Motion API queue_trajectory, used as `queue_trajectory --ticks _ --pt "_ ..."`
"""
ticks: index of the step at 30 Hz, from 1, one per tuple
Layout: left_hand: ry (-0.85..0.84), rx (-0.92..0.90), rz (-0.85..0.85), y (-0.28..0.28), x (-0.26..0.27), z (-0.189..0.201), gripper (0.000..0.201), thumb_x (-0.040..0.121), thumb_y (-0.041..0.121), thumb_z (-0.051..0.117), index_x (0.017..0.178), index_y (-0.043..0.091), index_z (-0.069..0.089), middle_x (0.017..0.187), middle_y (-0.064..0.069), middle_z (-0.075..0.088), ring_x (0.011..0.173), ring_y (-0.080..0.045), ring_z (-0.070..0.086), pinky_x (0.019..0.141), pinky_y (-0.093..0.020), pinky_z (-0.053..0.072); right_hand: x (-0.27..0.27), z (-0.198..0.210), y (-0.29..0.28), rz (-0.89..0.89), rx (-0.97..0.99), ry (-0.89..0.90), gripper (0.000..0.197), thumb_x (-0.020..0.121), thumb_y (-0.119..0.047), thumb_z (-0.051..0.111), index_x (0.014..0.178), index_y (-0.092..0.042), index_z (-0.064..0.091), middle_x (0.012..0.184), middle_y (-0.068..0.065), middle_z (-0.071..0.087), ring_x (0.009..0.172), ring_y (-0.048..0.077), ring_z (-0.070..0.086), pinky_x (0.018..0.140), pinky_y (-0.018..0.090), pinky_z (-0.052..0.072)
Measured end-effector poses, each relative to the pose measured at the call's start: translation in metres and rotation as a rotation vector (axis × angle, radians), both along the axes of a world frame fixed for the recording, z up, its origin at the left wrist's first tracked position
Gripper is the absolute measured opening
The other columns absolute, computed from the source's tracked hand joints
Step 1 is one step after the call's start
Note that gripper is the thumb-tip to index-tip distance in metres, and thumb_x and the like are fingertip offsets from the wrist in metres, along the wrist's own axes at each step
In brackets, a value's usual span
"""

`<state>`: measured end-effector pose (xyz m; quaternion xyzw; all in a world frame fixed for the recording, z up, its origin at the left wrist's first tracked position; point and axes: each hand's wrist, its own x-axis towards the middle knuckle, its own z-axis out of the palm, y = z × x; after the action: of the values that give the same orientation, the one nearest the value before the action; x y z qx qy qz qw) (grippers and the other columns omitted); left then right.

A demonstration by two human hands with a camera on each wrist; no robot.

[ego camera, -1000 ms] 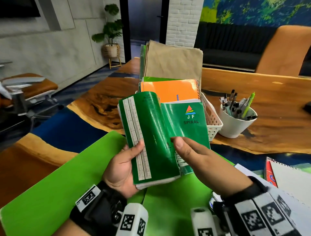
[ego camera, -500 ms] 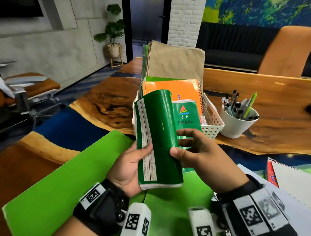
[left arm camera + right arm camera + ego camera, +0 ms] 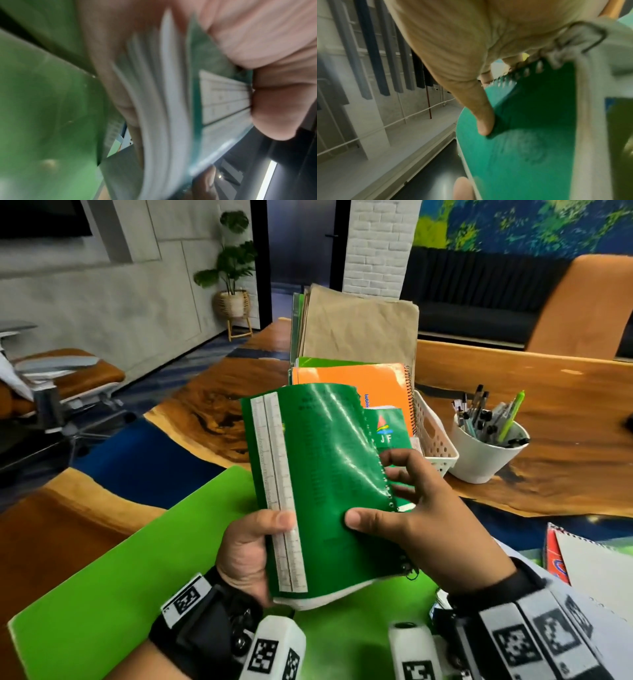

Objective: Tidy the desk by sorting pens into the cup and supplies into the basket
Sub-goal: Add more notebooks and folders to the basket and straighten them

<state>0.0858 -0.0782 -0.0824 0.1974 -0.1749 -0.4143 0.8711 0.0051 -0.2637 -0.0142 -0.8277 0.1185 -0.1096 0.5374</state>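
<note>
The green spiral notebook (image 3: pixel 325 491), earlier half open, now has its cover folded nearly flat; the left hand (image 3: pixel 250 553) grips its ruled edge, the right hand (image 3: pixel 411 518) pinches the spiral side, short of the basket (image 3: pixel 435 440).

Grey panelled wall (image 3: pixel 102 302) ran left, potted plant (image 3: pixel 233 268) stood by the dark doorway (image 3: pixel 301 251), white brick pillar (image 3: pixel 376 244) beside a dark sofa (image 3: pixel 479 313).

basket (image 3: pixel 434 436) packed with upright notebooks (image 3: pixel 349 378) and brown paper (image 3: pixel 359 326), cup (image 3: pixel 486 453) crowded with pens (image 3: pixel 489 419) just right of it, bare desk (image 3: pixel 565 422) beyond cup
</note>
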Motion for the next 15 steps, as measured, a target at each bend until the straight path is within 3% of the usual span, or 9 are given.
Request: queue_trajectory --ticks 2,4,6,8,10,11,13,15 --pt "-0.022 0.037 0.051 0.001 0.001 0.001 0.057 0.097 0.005 0.015 0.146 -0.014 0.037 0.147 -0.033 0.047 0.14 -0.044 0.043 0.122 -0.055 0.02 0.001 0.001 -0.002 0.015 0.05 -0.043 0.066 0.06 -0.028 0.094 0.111 -0.039 0.053 0.118 -0.001 0.064 0.102 0.014 0.066 0.091 0.044 0.056" --pt "-0.019 0.123 0.094 -0.008 0.0 0.001 0.052 0.094 0.01 0.049 0.144 -0.006 0.047 0.144 -0.033 0.05 0.137 -0.047 0.047 0.119 -0.064 0.024 0.001 0.003 -0.004 0.034 0.078 -0.151 0.057 0.07 -0.011 0.088 0.11 -0.029 0.052 0.11 0.004 0.069 0.097 0.022 0.07 0.087 0.052 0.057" --pt "-0.014 0.223 0.218 -0.01 0.009 -0.008 0.07 0.076 0.009 0.074 0.142 0.002 0.052 0.145 -0.032 0.051 0.133 -0.048 0.05 0.114 -0.068 0.031 -0.002 0.007 -0.002 0.048 0.062 -0.239 0.047 0.072 -0.016 0.082 0.105 -0.026 0.05 0.108 0.008 0.068 0.095 0.027 0.069 0.086 0.055 0.055" --pt "-0.042 0.182 0.258 -0.014 0.011 -0.01 0.076 0.076 0.009 0.077 0.146 0.008 0.048 0.144 -0.026 0.052 0.131 -0.042 0.053 0.112 -0.058 0.039 -0.005 0.014 0.002 0.072 0.087 -0.301 0.037 0.077 -0.018 0.078 0.097 -0.027 0.048 0.108 0.015 0.063 0.088 0.025 0.063 0.082 0.047 0.055" --pt "-0.027 0.181 0.269 -0.014 0.014 -0.01 0.077 0.072 0.012 0.086 0.141 0.015 0.052 0.118 -0.014 0.058 0.108 -0.029 0.061 0.096 -0.043 0.051 -0.01 0.021 0.007 0.106 0.135 -0.371 0.032 0.082 -0.014 0.073 0.092 -0.029 0.047 0.1 0.019 0.057 0.078 0.018 0.051 0.071 0.037 0.045" --pt "-0.022 0.177 0.255 -0.013 0.014 -0.009 0.08 0.071 0.012 0.088 0.142 0.014 0.051 0.116 -0.015 0.057 0.108 -0.028 0.06 0.096 -0.042 0.051 -0.012 0.025 0.009 0.124 0.155 -0.395 0.031 0.082 -0.014 0.072 0.091 -0.03 0.047 0.099 0.023 0.054 0.077 0.022 0.046 0.07 0.039 0.041" --pt "-0.077 0.18 0.22 -0.01 0.01 -0.005 0.081 0.077 0.011 0.084 0.148 0.008 0.045 0.143 -0.023 0.053 0.134 -0.037 0.051 0.114 -0.056 0.037 -0.014 0.028 0.012 0.153 0.206 -0.426 0.031 0.083 -0.01 0.071 0.093 -0.027 0.048 0.099 0.026 0.053 0.079 0.029 0.046 0.072 0.042 0.042" --pt "-0.128 0.234 0.252 -0.006 0.007 0.008 0.069 0.077 0.011 0.083 0.14 0.01 0.057 0.147 -0.024 0.052 0.137 -0.039 0.05 0.115 -0.061 0.035 -0.011 0.031 0.01 0.137 0.22 -0.426 0.031 0.084 -0.006 0.073 0.097 -0.021 0.049 0.095 0.019 0.06 0.081 0.025 0.054 0.077 0.042 0.046"
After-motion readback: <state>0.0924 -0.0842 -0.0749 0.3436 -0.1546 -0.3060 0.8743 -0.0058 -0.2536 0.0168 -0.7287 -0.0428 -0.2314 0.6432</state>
